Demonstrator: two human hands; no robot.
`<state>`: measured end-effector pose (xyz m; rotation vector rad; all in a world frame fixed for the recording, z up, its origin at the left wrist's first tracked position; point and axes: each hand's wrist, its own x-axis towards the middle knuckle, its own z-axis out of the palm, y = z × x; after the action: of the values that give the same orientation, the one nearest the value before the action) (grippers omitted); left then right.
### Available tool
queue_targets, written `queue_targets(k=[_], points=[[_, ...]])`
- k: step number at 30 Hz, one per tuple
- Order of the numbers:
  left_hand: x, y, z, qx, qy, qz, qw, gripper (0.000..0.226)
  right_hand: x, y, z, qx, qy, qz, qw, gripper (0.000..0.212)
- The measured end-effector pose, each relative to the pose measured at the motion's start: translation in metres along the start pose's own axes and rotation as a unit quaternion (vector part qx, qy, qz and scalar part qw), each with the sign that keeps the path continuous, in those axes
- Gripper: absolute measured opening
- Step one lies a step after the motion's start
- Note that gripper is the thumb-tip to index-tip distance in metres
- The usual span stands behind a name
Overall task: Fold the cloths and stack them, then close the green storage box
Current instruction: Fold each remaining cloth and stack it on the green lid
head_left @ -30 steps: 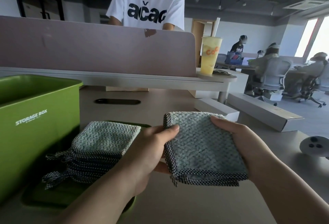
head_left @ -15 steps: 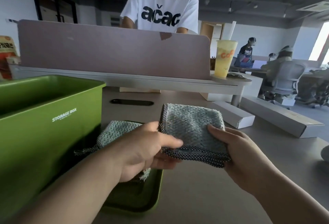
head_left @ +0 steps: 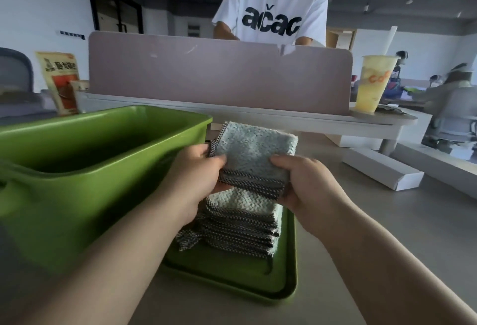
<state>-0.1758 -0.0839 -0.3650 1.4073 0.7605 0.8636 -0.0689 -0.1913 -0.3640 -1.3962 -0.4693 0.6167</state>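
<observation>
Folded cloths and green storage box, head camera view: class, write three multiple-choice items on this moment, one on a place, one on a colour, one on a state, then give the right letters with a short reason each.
1. Where does the stack of folded cloths rest?
A. Inside the storage box
B. On the green lid
C. On the bare desk

2. What colour is the drink cup beside the desk divider?
A. Yellow
B. Blue
C. Black

3. What state is the storage box in?
A. Shut with its lid on
B. Tipped on its side
C. Open, lid off

Answers:
1 B: the stack sits on the green lid, which lies flat on the desk right of the storage box.
2 A: the drink cup is yellow with orange lettering.
3 C: the box's top is open, while the left hand and right hand hold the folded cloth above the stack.
</observation>
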Motion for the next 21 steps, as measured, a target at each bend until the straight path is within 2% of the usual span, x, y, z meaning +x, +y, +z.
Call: queue_targets(k=[2,5,7,9,13,14,18,21], points=[[0.000,-0.016,-0.005,0.076,0.018,0.003,0.997,0.015,0.001,0.018,0.006,-0.062,0.014,0.013,0.998,0.019],[-0.005,-0.035,-0.008,0.174,0.034,0.032,0.984,0.009,0.001,0.037,0.006,-0.086,0.026,0.010,0.996,0.026],[-0.010,-0.036,-0.007,0.191,0.057,0.067,0.978,0.026,0.000,0.038,0.003,-0.078,0.036,-0.004,0.996,0.018],[-0.010,-0.035,-0.007,0.192,0.081,0.089,0.974,0.040,-0.001,0.036,0.003,-0.072,0.042,-0.018,0.996,0.019],[-0.010,-0.038,-0.008,0.224,0.075,0.124,0.964,0.033,-0.002,0.039,0.004,-0.093,0.061,-0.038,0.993,0.053],[-0.009,-0.039,-0.008,0.242,0.075,0.135,0.958,0.031,-0.003,0.039,0.003,-0.109,0.068,-0.045,0.991,0.056],[-0.009,-0.042,-0.010,0.297,0.062,0.171,0.938,0.027,-0.004,0.038,0.001,-0.202,0.089,-0.078,0.972,0.040],[-0.011,-0.041,-0.009,0.333,0.056,0.168,0.926,0.027,-0.004,0.040,0.000,-0.251,0.100,-0.074,0.960,0.044]])
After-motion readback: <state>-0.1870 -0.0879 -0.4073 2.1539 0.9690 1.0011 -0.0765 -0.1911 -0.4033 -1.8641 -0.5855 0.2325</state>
